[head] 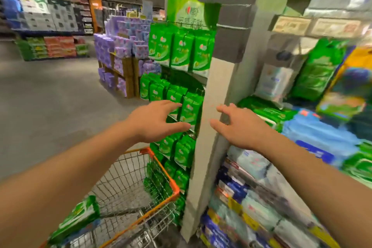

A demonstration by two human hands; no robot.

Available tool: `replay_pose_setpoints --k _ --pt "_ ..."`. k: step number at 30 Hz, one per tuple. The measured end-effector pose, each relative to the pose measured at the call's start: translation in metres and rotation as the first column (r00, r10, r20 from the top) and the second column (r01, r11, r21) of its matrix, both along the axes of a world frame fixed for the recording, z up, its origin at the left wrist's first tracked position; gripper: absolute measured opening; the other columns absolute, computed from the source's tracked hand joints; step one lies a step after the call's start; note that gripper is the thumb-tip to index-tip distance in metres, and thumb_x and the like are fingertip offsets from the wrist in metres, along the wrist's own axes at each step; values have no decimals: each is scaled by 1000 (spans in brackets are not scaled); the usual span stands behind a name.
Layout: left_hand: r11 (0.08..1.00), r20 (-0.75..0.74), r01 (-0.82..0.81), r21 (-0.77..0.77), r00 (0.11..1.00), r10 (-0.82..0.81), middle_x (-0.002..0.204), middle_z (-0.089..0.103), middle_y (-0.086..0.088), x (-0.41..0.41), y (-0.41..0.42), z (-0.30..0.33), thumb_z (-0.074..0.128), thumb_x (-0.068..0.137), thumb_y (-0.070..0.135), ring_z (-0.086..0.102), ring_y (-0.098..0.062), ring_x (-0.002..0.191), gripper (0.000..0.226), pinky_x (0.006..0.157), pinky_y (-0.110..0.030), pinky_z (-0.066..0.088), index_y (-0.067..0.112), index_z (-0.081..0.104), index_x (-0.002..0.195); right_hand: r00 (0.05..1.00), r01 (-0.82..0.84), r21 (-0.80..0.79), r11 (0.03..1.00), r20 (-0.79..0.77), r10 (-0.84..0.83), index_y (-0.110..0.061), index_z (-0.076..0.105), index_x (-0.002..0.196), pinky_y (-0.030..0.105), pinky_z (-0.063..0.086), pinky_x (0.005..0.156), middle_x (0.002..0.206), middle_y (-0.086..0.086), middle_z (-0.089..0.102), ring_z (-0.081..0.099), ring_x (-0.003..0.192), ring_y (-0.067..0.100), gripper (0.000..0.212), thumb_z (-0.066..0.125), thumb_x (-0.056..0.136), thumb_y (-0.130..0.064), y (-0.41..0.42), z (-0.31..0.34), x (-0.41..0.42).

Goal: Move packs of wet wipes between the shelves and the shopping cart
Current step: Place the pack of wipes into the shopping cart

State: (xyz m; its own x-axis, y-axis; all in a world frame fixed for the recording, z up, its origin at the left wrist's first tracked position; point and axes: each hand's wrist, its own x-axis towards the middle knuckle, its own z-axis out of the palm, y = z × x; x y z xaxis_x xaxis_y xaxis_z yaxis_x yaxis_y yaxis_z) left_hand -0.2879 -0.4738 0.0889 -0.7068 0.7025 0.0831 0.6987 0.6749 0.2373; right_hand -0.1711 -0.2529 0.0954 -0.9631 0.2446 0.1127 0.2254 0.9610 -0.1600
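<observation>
Both bare arms stretched forward, left hand (157, 121) and right hand (239, 127) empty, fingers spread

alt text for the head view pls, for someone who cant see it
Two open, empty hands, left hand and right hand, reach toward green packs hanging on a shop rack. Below, a wire shopping cart with orange trim holds one green pack.

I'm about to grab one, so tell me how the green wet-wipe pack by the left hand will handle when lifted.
The green pack looks like a soft film pouch, so it will probably flex rather than stay stiff. Its glossy wrapper may be a little slippery. It stands upright in a tight row, so neighbours might shift as the open left hand pulls it out.
</observation>
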Motion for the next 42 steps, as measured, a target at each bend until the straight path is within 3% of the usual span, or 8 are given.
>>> replay_pose_setpoints --k 9,16,21,30,34,36,40,42 --pt "989 0 147 -24 989 -147 165 34 1 76 135 -6 29 67 100 32 -19 151 112 120 -41 32 36 30 160 978 207 -92 974 0 -208 -30 39 154 39 29 117 162 9 36 31 150 31 64 46 98 -62 115 -7 128" --pt "969 43 244 -30 969 -243 166 34 1 115 212 -15 20 54 107 31 -18 152 129 124 -38 26 34 31 160 946 316 -150 937 -25 -323 -26 43 151 36 34 115 159 7 42 39 145 27 61 49 99 -57 184 -23 206" --pt "964 67 266 -25 962 -264 164 38 0 120 246 -24 23 57 104 35 -17 150 125 123 -38 28 32 35 159 922 371 -224 901 -26 -386 -23 45 151 39 42 110 155 6 47 49 137 29 64 52 97 -58 209 -38 233" --pt "947 139 321 35 936 -322 164 37 0 88 297 -44 32 59 103 35 -17 150 126 123 -41 30 26 36 159 881 454 -254 854 -16 -473 -24 39 155 27 40 96 154 2 49 51 134 22 65 51 99 -56 233 -42 227" --pt "935 250 314 163 904 -347 163 40 1 70 315 -55 46 61 95 41 -15 147 120 121 -40 34 24 39 157 826 531 -319 785 -13 -564 -27 38 155 26 39 73 118 4 67 61 96 17 67 56 97 -55 242 -46 214" --pt "928 286 312 202 888 -361 162 42 2 63 323 -61 50 62 90 42 -16 145 116 120 -42 35 24 40 157 803 562 -330 758 -1 -596 -26 37 155 27 39 65 102 -1 65 57 81 10 69 58 96 -54 244 -49 204" --pt "895 333 345 285 839 -429 152 54 7 53 335 -69 57 69 78 54 -14 132 94 112 -41 45 34 48 151 767 599 -368 711 8 -642 -23 39 152 26 38 78 145 -3 58 59 111 19 67 63 95 -48 248 -51 186" --pt "872 367 358 333 803 -470 141 61 13 50 339 -73 57 70 76 61 -12 123 85 106 -40 51 39 51 147 746 610 -404 682 2 -666 -20 36 154 29 43 90 153 -2 50 55 130 23 74 67 92 -49 252 -56 180"
